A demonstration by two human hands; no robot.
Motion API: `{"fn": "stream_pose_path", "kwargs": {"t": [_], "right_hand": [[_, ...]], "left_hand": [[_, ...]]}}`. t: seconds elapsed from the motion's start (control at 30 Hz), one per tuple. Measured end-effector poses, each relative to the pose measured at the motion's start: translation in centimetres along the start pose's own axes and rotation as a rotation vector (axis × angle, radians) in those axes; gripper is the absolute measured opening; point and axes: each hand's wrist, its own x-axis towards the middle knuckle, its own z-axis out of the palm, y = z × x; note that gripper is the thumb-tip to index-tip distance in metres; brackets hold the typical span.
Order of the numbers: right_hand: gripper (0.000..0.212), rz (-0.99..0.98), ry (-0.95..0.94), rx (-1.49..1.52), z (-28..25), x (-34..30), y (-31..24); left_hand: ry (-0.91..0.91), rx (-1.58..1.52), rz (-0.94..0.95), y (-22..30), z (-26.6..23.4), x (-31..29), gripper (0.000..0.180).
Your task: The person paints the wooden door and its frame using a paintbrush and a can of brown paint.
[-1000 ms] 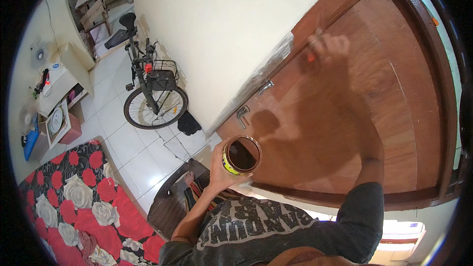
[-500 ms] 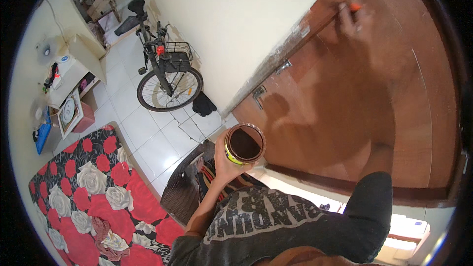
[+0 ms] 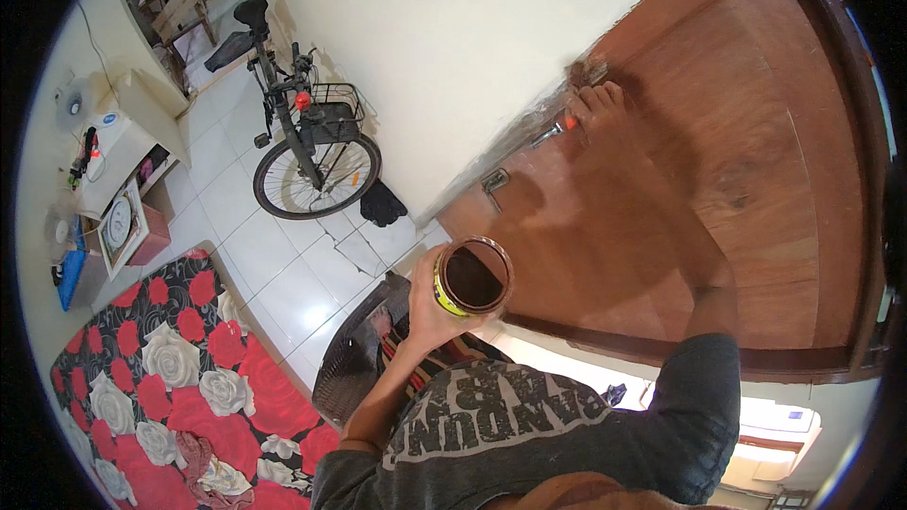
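My left hand (image 3: 430, 316) is wrapped round an open paint can (image 3: 444, 295) with a yellow-green label, a brown-smeared rim and dark brown inside. It is held in front of my chest. My right arm reaches out to a brown wooden door (image 3: 652, 227). There my right hand (image 3: 605, 111) is closed on a paintbrush (image 3: 571, 121); its orange handle shows, and the fingers hide part of it. Dark bristles appear to touch the brown door frame beside the wall. Just below the hand are a metal bolt (image 3: 546, 136) and a door handle (image 3: 493, 185).
A bicycle (image 3: 312, 146) with a front basket leans by the white wall (image 3: 425, 57). Black cloth (image 3: 382, 204) lies on the tiled floor near its wheel. A dark woven chair (image 3: 354, 359) stands below me, beside a red rose-patterned mattress (image 3: 179, 397). A white cabinet (image 3: 128, 156) is at far left.
My right hand has moved down and left along the door frame with the paintbrush, stopping near the bolt. The left hand holds the paint can in nearly the same place. My view has shifted slightly.
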Motion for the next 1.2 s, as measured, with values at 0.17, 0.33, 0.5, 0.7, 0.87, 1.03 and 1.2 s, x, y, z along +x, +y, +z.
{"fn": "stream_pose_path", "kwargs": {"t": [0.17, 0.33, 0.5, 0.7, 0.87, 1.03, 1.2], "right_hand": [[0.024, 0.253, 0.037, 0.169, 0.9, 2.3, -0.2], [0.021, 0.321, 0.048, 0.179, -1.9, 1.2, 1.6], [0.02, 0.31, -0.035, 0.169, 1.9, -0.1, 2.2], [0.024, 0.34, 0.097, 0.104, 1.7, 0.4, 4.8], [0.021, 0.166, 0.199, -0.038, 0.1, 0.9, 2.0], [0.018, 0.23, 0.171, 0.086, 1.5, 1.4, 0.0], [0.015, 0.279, 0.228, 0.103, 1.7, 1.5, 3.6]], "left_hand": [[0.059, 0.075, -0.016, -1.7, -1.3, -0.1, 0.104], [0.01, -0.009, -0.014, -1.2, -0.9, 0.4, 0.103], [-0.005, -0.014, 0.019, -0.9, -0.8, 0.8, 0.102], [0.03, 0.027, -0.008, -1.5, -1.1, 0.8, 0.102], [0.029, 0.016, -0.024, -2.0, -1.2, 1.1, 0.102], [0.001, 0.024, -0.016, -1.4, -1.8, 1.7, 0.101], [0.02, 0.016, -0.012, -2.2, -2.0, 1.6, 0.1]]}}
